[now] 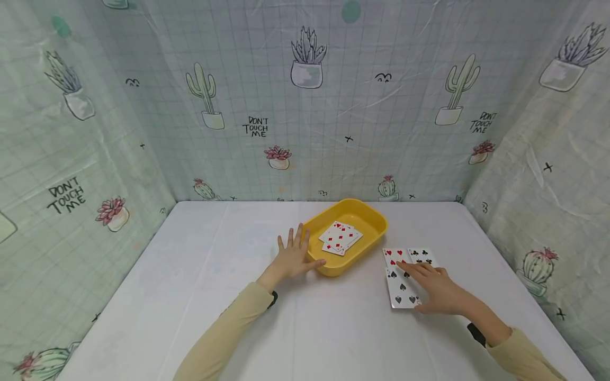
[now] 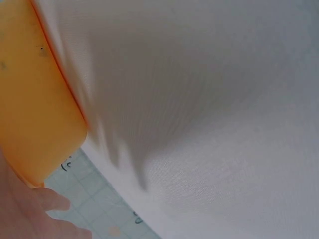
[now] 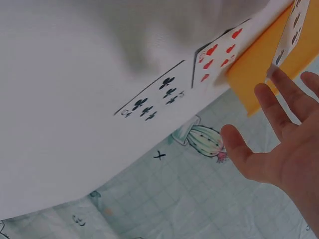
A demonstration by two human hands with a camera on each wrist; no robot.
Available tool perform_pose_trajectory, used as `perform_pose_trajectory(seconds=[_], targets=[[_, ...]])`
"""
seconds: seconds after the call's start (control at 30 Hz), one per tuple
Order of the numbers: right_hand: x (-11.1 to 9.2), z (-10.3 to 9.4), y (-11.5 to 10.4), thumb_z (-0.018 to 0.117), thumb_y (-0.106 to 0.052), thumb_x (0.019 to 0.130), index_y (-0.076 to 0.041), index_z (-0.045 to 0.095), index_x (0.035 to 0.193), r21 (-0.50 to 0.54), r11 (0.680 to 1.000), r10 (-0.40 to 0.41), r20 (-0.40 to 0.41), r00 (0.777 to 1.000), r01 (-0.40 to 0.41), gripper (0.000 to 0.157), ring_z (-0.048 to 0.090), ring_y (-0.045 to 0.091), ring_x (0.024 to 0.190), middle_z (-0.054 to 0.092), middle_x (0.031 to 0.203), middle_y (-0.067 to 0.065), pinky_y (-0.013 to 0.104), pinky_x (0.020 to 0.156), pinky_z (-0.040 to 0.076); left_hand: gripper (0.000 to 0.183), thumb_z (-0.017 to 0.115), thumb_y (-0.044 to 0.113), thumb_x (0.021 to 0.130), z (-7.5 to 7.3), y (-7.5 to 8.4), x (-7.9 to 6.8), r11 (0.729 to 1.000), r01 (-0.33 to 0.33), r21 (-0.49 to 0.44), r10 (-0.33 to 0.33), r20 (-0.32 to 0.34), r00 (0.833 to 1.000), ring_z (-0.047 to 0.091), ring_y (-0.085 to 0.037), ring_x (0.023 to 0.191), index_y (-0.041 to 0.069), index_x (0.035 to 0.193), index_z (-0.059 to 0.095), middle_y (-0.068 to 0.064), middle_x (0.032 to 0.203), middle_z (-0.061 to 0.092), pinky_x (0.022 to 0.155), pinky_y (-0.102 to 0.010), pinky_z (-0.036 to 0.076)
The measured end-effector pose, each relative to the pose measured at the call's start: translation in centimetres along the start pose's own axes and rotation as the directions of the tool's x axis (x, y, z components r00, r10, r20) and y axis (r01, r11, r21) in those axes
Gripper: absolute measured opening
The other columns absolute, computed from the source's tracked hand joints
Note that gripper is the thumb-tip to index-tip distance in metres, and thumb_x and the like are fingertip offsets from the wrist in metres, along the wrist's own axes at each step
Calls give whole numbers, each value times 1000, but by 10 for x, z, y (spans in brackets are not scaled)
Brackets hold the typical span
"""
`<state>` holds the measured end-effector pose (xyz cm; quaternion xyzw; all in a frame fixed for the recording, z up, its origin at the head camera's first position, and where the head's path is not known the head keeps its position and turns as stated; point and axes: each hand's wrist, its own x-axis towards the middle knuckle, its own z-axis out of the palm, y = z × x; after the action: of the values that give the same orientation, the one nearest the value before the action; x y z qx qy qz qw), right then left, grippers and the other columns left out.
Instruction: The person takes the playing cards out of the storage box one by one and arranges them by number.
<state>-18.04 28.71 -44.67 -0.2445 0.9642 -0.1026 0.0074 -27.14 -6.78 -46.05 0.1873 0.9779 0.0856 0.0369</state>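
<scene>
Tan sleeves (image 1: 219, 333) lie nearest, the left hand (image 1: 292, 259) splayed at the yellow tub (image 1: 359, 214), the right hand (image 1: 438, 288) pinching the five of spades (image 1: 401, 291) right of the tub, likely light, slippery and bendable, best held by opposite edges.

My right hand (image 1: 440, 291) hides parts of the spade card (image 1: 399, 291) and clubs card (image 1: 420, 256), my left hand (image 2: 30, 211) and yellow tray (image 2: 37, 99) cropped in the left wrist view, sleeves (image 1: 224, 328) cut off below
</scene>
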Motion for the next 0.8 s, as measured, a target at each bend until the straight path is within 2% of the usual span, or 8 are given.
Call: perform_pose_trajectory(seconds=[0.27, 0.4, 0.6, 0.8], targets=[[-11, 3, 4, 80, -27, 60, -21, 32, 138, 26, 1000, 8, 61, 998, -10, 92, 35, 30, 121, 43, 135, 4, 58, 88, 26, 101, 33, 75, 77, 0, 0, 0, 1000, 6, -12, -6, 10, 1000, -1, -42, 136, 8, 144, -3, -15, 150, -11, 102, -65, 2], [-14, 4, 5, 79, -26, 60, -22, 31, 138, 7, 1000, 5, 74, 997, -6, 92, 36, 34, 121, 43, 135, 6, 60, 88, 27, 103, 29, 77, 76, 0, -1, 0, 1000, 5, -4, -5, 17, 1000, -1, -41, 136, 8, 144, -4, -15, 150, -11, 102, -65, 4], [-17, 5, 7, 79, -26, 59, -21, 31, 139, -14, 1000, 14, 82, 997, -12, 93, 38, 31, 120, 45, 134, 4, 58, 89, 28, 103, 29, 77, 76, -1, -1, -1, 1000, -1, -23, 2, 14, 1000, -1, -41, 137, 7, 144, -3, -16, 150, -10, 101, -66, 4], [-18, 5, 8, 79, -26, 59, -21, 33, 138, 8, 999, 36, 107, 994, -37, 91, 37, 30, 119, 46, 133, 3, 58, 89, 27, 101, 31, 75, 77, -1, -1, -1, 1000, -6, -20, 6, 9, 1000, -2, -40, 137, 7, 144, -1, -15, 150, -9, 101, -66, 2]])
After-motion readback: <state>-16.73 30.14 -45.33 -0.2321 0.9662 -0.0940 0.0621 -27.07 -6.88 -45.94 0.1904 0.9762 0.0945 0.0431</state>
